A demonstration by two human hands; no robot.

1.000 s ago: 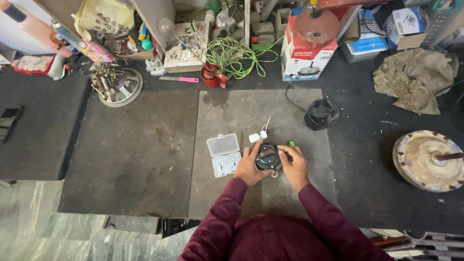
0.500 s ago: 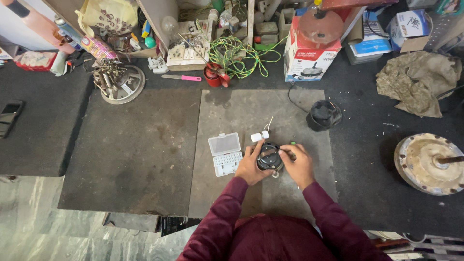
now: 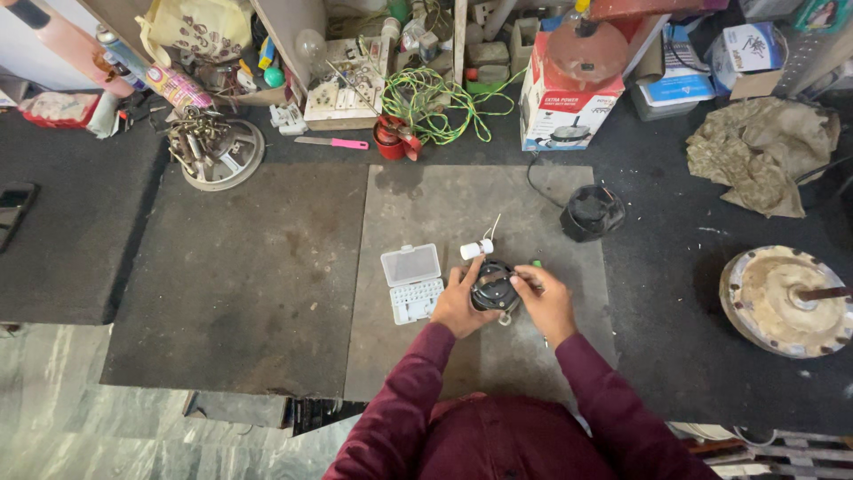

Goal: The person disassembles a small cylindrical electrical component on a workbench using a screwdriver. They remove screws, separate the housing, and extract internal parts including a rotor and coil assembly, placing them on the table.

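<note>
Grey metal sheet [image 3: 480,222] covers the floor where the person sits. On it, a small round black motor [image 3: 493,289] lies between both hands. The left hand [image 3: 459,305] curls around its left side; the right hand [image 3: 544,302] pinches its right edge. Just left lies an open white bit case [image 3: 411,283]; above, a white capacitor [image 3: 476,249].

I'm working on a dark grey floor [image 3: 711,391] with two worn grey rubber mats [image 3: 249,276] lying side by side. On the right mat a small open white plastic bit case [image 3: 412,283] is sitting next to a little white cylinder with wires [image 3: 477,249]. A black round fan housing [image 3: 592,213] is resting by the mat's edge, and a round dusty metal disc [image 3: 786,300] is lying far right.
</note>
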